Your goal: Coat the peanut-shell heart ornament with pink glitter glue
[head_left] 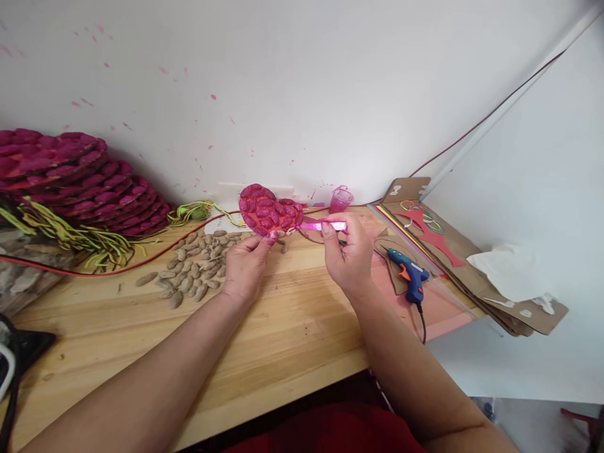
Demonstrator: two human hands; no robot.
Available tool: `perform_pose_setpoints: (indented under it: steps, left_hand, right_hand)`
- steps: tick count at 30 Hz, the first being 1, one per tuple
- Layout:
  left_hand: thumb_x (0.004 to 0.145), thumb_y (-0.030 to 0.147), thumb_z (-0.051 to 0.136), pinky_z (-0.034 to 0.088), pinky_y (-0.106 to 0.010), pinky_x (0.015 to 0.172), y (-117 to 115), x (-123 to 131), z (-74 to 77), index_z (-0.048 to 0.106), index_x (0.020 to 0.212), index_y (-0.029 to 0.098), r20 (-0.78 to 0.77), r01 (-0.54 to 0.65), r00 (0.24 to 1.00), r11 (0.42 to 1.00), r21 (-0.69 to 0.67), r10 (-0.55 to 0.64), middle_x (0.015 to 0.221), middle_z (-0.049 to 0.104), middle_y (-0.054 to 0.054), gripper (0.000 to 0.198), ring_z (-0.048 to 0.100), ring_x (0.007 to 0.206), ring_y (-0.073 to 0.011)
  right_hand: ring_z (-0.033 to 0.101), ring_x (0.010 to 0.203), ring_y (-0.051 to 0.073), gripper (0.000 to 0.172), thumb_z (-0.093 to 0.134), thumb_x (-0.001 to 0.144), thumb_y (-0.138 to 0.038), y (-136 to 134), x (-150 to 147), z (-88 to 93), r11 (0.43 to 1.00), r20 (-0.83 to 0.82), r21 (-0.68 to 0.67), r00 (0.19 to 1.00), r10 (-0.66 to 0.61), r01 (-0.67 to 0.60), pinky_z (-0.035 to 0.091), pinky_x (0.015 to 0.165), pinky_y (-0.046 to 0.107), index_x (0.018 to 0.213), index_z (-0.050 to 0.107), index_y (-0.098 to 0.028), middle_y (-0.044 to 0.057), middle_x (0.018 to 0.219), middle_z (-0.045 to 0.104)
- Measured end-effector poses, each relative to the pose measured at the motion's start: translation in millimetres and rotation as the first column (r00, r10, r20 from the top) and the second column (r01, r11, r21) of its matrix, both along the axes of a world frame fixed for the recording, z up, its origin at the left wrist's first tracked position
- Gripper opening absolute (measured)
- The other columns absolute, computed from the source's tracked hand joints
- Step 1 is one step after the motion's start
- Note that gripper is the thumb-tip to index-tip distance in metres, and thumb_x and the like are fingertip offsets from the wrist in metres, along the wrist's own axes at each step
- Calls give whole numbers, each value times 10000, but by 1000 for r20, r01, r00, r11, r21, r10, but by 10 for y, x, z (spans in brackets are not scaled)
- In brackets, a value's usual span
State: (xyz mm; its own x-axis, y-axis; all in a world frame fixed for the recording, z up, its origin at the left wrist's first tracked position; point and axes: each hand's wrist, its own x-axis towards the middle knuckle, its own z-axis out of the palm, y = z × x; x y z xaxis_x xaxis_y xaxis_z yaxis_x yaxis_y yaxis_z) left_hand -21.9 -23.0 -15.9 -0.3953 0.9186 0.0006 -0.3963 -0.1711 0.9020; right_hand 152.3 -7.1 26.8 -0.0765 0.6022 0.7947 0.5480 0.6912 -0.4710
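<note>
A heart-shaped piece (270,211) covered in magenta-painted peanut shells is held up over the table's far side. My left hand (248,264) pinches its lower edge, and pink paint stains the thumb. In my right hand (346,251) is a paintbrush (325,226) with a white, pink-smeared handle. Its tip meets the heart's lower right edge, where a small pale patch shows. Behind the brush stands a clear cup (340,198) with pink paint on it. Loose unpainted peanuts (189,270) lie left of my left hand.
Magenta peanut-covered pieces (80,182) are stacked at the left beside green yarn (89,236). A red cord (155,257) crosses the wooden table (283,333). On the right lie a blue glue gun (408,274), cardboard (472,277) and white paper (512,270).
</note>
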Motion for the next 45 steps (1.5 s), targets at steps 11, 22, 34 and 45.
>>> perform_pose_setpoints:
  steps: [11,22,34,45]
  left_hand:
    - [646,564,873,357,-264,571,22,-21,-20,672,558,185,-192,12,981,1000,14,-9,507,520,20,438,475,596,-143]
    - [651,615,848,278,-271,561,3,-24,-25,629,532,181,-238,36,971,999,12,-32,506,375,57,500,295,564,-110]
    - [725,560,820,289,-277,567,26,-35,-94,617,517,187,-297,32,955,998,49,-16,519,361,53,473,296,563,-113]
    - [754,555,801,356,-277,611,53,-65,-156,704,596,186,-368,17,930,996,85,15,566,509,29,413,428,603,-135]
  right_hand:
    - [675,876,204,108,580,1009,-311,33,0,-53,999,5,44,1000,22,-22,525,824,384,993,648,-229,40,926,738]
    - [653,874,199,72,576,1007,-247,2,-21,-32,992,51,121,998,30,-36,532,793,358,1006,643,-221,44,913,726]
    - [666,930,208,77,575,1005,-234,-36,-66,-46,993,54,91,996,73,-77,547,827,369,1033,645,-220,55,973,738]
    - [674,924,203,82,573,1008,-251,5,-43,-65,995,25,87,998,54,-56,559,819,368,1027,650,-232,48,965,743]
